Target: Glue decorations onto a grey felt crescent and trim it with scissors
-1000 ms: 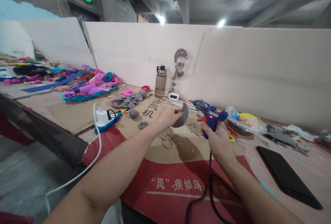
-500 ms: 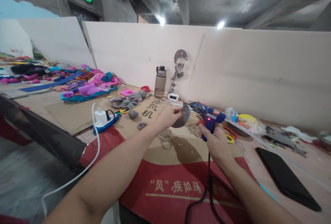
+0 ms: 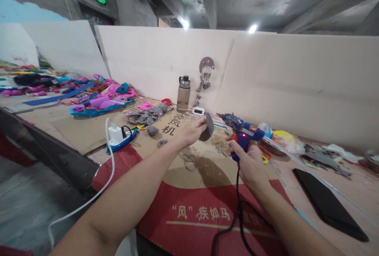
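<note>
My left hand (image 3: 192, 131) pinches a grey felt piece (image 3: 209, 126) with a curved edge, held up above the cardboard (image 3: 177, 169). In my right hand (image 3: 251, 159) is a blue glue gun (image 3: 243, 131), its fingers wrapped round the handle and a small red light glowing on its side. The gun's nozzle points left toward the felt, with a gap between them. A long clear glue stick (image 3: 291, 157) sticks out of the gun's back, and a black cord hangs from the handle.
A smoky water bottle (image 3: 183, 95) and a hanging felt ornament (image 3: 206, 70) are by the back board. Felt pieces (image 3: 145, 114) and grey yarn (image 3: 152, 130) lie left, near a blue power strip (image 3: 120, 142). A black phone (image 3: 328, 202) lies right.
My right hand has shifted the glue gun slightly right, away from the felt. My left hand has turned the grey felt piece more edge-on and moved it a little left.
</note>
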`<state>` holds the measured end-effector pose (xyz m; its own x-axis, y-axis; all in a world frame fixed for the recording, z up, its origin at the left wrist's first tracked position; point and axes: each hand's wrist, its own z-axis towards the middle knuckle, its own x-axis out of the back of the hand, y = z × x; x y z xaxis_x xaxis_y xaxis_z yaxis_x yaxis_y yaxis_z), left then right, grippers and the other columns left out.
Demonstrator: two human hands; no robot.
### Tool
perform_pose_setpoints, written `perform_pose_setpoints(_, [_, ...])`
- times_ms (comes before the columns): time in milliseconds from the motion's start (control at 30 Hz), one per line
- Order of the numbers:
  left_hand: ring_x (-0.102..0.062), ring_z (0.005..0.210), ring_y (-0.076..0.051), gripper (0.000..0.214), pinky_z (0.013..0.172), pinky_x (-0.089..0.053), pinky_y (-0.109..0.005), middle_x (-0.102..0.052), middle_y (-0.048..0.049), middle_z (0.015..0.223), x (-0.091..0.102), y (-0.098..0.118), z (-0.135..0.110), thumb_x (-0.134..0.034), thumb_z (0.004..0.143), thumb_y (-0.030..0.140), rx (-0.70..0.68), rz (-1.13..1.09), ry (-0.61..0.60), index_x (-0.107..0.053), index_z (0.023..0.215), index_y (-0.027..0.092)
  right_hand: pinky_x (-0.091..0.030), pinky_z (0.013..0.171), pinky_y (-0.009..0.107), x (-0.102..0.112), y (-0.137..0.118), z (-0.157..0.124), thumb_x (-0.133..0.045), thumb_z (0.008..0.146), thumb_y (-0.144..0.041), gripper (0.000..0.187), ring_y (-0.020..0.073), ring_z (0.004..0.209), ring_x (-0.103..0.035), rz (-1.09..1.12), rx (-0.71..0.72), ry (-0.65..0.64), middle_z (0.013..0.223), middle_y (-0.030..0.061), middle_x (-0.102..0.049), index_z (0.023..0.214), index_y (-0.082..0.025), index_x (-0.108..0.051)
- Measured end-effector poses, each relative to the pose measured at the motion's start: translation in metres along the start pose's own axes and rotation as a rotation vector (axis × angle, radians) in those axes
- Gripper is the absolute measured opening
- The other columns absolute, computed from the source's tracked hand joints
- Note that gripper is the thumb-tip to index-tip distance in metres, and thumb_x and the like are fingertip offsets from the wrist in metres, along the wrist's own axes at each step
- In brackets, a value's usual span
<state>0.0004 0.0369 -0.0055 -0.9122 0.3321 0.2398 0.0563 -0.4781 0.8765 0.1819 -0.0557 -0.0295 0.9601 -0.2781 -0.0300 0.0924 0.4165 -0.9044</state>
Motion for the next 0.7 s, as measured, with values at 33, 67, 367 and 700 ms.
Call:
perform_pose_setpoints(33, [-0.05, 0.067, -0.014, 0.015, 0.067, -0.041, -0.027, -0.053, 0.0002, 0.07, -0.002, 0.002, -0.002, -0.048, 0.086, 0.032, 0.028, -0.058, 0.005, -0.053, 0.078, 0.02, -0.044, 0.062, 0.028, 0.0, 0.0, 0.0, -0.071, 0.08, -0.044, 0.027, 0.0131, 0.06, -0.052, 0.001, -0.003, -0.005, 0.069, -0.0025, -0.062, 0.093, -0.023, -0.06])
perform_pose_setpoints(67, [-0.049, 0.063, -0.014, 0.021, 0.063, -0.04, -0.027, -0.052, 0.0004, 0.068, -0.004, 0.005, -0.004, -0.045, 0.089, 0.037, 0.064, -0.107, 0.009, -0.053, 0.079, 0.02, -0.044, 0.062, 0.028, -0.001, 0.0, 0.0, -0.07, 0.08, -0.044, 0.027, 0.0132, 0.06, -0.052, 0.0, -0.003, -0.015, 0.069, -0.0027, -0.061, 0.093, -0.022, -0.06])
perform_pose_setpoints(367, [-0.053, 0.065, -0.012, 0.038, 0.063, -0.042, -0.025, -0.058, -0.0005, 0.07, -0.005, 0.018, -0.013, -0.055, 0.088, 0.055, 0.051, -0.111, -0.077, -0.057, 0.089, 0.018, -0.043, 0.063, 0.029, 0.0, 0.001, 0.001, -0.069, 0.08, -0.047, 0.03, 0.0131, 0.06, -0.052, -0.058, -0.011, 0.023, 0.067, -0.0045, -0.059, 0.094, -0.022, -0.059])
perform_pose_setpoints(700, [-0.068, 0.062, -0.021, 0.029, 0.06, -0.055, -0.035, -0.069, -0.0029, 0.072, -0.014, 0.018, -0.012, -0.051, 0.091, 0.047, 0.229, -0.457, -0.03, -0.055, 0.106, 0.022, -0.042, 0.066, 0.031, 0.0, -0.007, 0.001, -0.067, 0.079, -0.048, 0.029, 0.0148, 0.061, -0.053, -0.154, 0.014, 0.018, 0.064, -0.0033, -0.059, 0.087, -0.022, -0.058])
